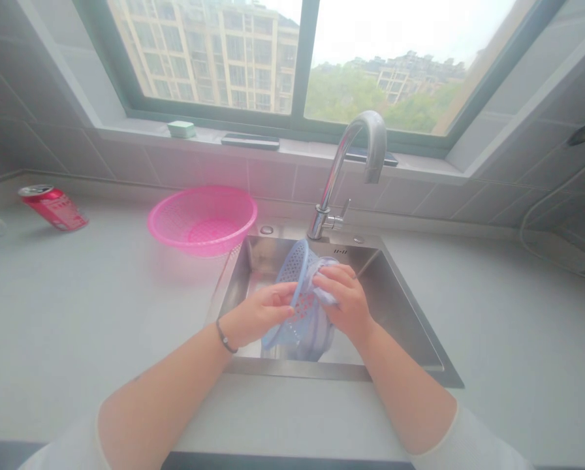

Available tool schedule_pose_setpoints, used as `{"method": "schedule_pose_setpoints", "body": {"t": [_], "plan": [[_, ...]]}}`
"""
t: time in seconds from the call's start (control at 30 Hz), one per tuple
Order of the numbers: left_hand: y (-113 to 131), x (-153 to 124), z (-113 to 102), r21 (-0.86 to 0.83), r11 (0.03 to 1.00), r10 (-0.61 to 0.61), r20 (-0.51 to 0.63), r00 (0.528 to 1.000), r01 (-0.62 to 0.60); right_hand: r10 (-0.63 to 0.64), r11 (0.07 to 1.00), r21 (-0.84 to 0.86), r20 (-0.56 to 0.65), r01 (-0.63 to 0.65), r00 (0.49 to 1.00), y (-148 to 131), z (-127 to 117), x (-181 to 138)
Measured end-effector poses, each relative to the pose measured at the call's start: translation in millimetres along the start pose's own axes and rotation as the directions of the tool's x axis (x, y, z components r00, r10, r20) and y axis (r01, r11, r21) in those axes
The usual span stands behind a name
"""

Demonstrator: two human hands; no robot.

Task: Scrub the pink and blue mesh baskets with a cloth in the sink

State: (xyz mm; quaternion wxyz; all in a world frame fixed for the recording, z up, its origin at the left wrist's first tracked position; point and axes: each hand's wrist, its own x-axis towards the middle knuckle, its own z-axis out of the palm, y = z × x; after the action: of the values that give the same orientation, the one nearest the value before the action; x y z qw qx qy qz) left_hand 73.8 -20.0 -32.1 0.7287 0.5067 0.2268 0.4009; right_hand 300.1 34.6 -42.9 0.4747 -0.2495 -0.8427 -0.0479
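Over the stainless steel sink (297,369), my left hand (266,314) grips a blue perforated plastic basket (292,277), which is tilted on its side. My right hand (346,303) presses a pale cloth (328,290) against the basket's upper part. The cloth is partly hidden by my fingers, and my hands hide part of the basket. Its lower rim hangs inside the sink basin, and I cannot tell whether it touches the steel.
A chrome faucet (341,176) arches behind the sink. On the grey counter (106,294) stand a pink plastic basket (202,219) and a red drink can (52,207) lying on its side. A green sponge-like block (181,129) and a dark flat object (250,140) rest on the windowsill.
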Motion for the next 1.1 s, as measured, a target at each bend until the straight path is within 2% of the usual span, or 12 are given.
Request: {"method": "schedule_pose_setpoints", "body": {"t": [0.1, 0.17, 0.27, 0.33, 0.4, 0.47, 0.6, 0.77, 0.9, 1.0, 1.1], "plan": [[-3.4, 0.9, -3.1, -0.042, 0.999, 0.025, -0.004, 1.0, -0.025, -0.149, 0.989, 0.027, 0.055, 0.148, 0.987, -10.0, -2.9, 4.5], [-1.7, -0.2, -2.4, -0.015, 1.0, 0.019, 0.025, 0.999, -0.019, -0.136, 0.991, -0.001, 0.048, 0.137, 0.989, -8.1, -4.5, 4.6], [2.9, -3.9, 0.6, 0.05, 0.999, -0.02, 0.076, 0.997, 0.017, 0.07, 0.995, -0.062, -0.037, -0.072, 0.997, 5.7, -6.0, 0.3], [3.2, -6.2, 1.6, 0.049, 0.998, -0.052, 0.086, 0.995, 0.048, 0.228, 0.969, -0.071, -0.098, -0.236, 0.969, 14.9, -6.5, -3.3], [-0.1, -7.3, 0.7, -0.002, 0.998, -0.066, 0.068, 0.995, 0.067, 0.298, 0.949, -0.067, -0.13, -0.308, 0.946, 19.0, -6.6, -5.7], [-5.1, -7.0, -1.8, -0.072, 0.995, -0.073, 0.041, 0.996, 0.075, 0.259, 0.961, -0.059, -0.138, -0.269, 0.956, 17.4, -6.1, -6.4], [-10.3, -3.9, -6.1, -0.189, 0.974, -0.121, 0.046, 0.992, 0.128, 0.043, 0.997, -0.055, -0.108, -0.049, 0.993, 6.1, -4.8, -3.3], [-7.5, -4.0, -3.7, -0.186, 0.981, -0.061, -0.042, 0.997, 0.052, -0.094, 0.994, -0.053, -0.034, 0.092, 0.995, -13.7, -4.2, 6.3], [-3.5, -5.7, -0.4, -0.226, 0.97, -0.118, -0.139, 0.983, 0.084, -0.177, 0.984, 0.021, 0.055, 0.177, 0.983, -29.7, 0.1, 10.5], [-0.1, -4.9, 2.3, -0.197, 0.977, -0.102, -0.064, 0.993, 0.087, -0.158, 0.987, 0.007, 0.069, 0.158, 0.985, -24.7, 2.8, 6.7], [0.9, -4.1, 6.9, -0.154, 0.984, -0.074, 0.126, 0.989, 0.093, 0.039, 0.996, -0.079, -0.022, -0.04, 0.999, -4.2, 2.0, -1.6]]}}
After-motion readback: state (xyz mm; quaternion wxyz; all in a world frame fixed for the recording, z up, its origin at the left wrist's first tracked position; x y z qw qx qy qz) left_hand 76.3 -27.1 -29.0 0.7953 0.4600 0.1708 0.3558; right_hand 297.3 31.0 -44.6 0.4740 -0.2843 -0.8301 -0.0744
